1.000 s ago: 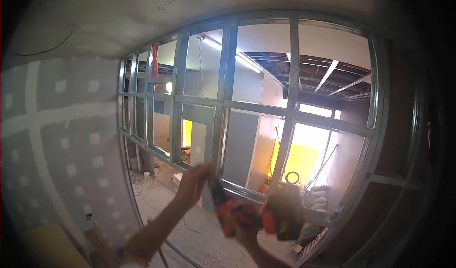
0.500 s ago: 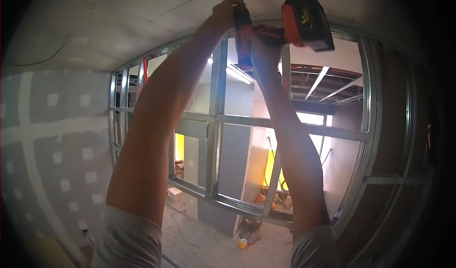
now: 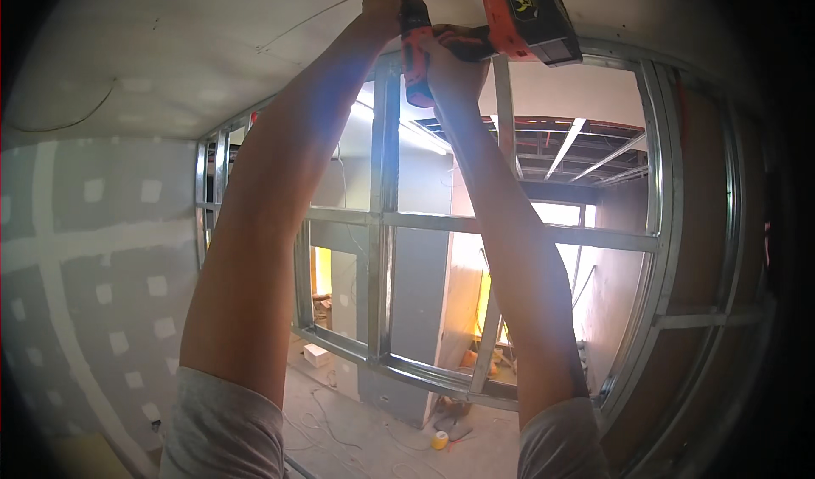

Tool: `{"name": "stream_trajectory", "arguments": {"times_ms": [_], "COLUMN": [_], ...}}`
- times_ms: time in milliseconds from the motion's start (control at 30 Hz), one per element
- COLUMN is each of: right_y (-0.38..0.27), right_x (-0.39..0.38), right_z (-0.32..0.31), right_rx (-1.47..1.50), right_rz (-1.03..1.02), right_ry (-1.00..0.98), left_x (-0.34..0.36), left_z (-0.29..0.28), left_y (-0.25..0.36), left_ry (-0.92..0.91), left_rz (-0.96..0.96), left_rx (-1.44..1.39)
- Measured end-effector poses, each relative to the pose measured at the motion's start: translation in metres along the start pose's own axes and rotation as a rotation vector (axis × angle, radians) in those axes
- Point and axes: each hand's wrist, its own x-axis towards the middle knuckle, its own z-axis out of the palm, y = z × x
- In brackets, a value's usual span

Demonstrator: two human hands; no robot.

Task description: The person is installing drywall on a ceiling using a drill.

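Overhead, a red and black cordless drill (image 3: pixel 415 61) points up at the pale ceiling (image 3: pixel 212 46). My right hand (image 3: pixel 458 64) is wrapped round its handle, and the big battery (image 3: pixel 533 19) sticks out to the right of my wrist. At the drill's nose, my left hand (image 3: pixel 389 3) is raised against the ceiling with its fingers closed. Whatever those fingers pinch is too small and hidden to make out. Both arms stretch upward in front of a metal stud frame (image 3: pixel 384 148), near its top rail.
A grey wall with white filler patches (image 3: pixel 102 224) stands at left. Beyond the frame are a grey partition (image 3: pixel 416 309) and a bright opening. Cables, a yellow roll (image 3: pixel 440 441) and a white box (image 3: pixel 316 355) lie on the floor. A wire (image 3: pixel 85 122) hangs from the ceiling at left.
Both hands and the drill have shifted slightly up and to the left in the picture. My right hand still grips the drill, and my left stays at its nose.
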Motion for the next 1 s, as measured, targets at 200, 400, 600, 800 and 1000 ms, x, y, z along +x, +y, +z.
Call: {"name": "stream_trajectory", "arguments": {"times_ms": [200, 400, 600, 800, 1000], "right_y": [-0.005, -0.013, -0.028, 0.010, -0.002], "right_x": [0.007, -0.007, 0.007, 0.020, 0.001], "right_z": [-0.018, 0.017, -0.004, 0.006, 0.027], "right_rx": [-0.081, -0.150, -0.255, -0.354, -0.473], "right_rz": [0.011, 0.110, 0.049, -0.022, -0.051], "right_ry": [0.058, 0.091, 0.110, 0.100, 0.183], "left_x": [0.019, -0.005, -0.208, -0.182, -0.185], "left_z": [0.013, -0.042, 0.060, 0.025, 0.017], "left_y": [-0.036, -0.019, 0.010, -0.029, -0.014], "left_ry": [0.028, 0.049, -0.140, -0.133, -0.026], "left_rz": [-0.073, 0.050, -0.354, -0.187, -0.186], "left_rx": [-0.126, 0.438, 0.565, 0.454, 0.366]}}
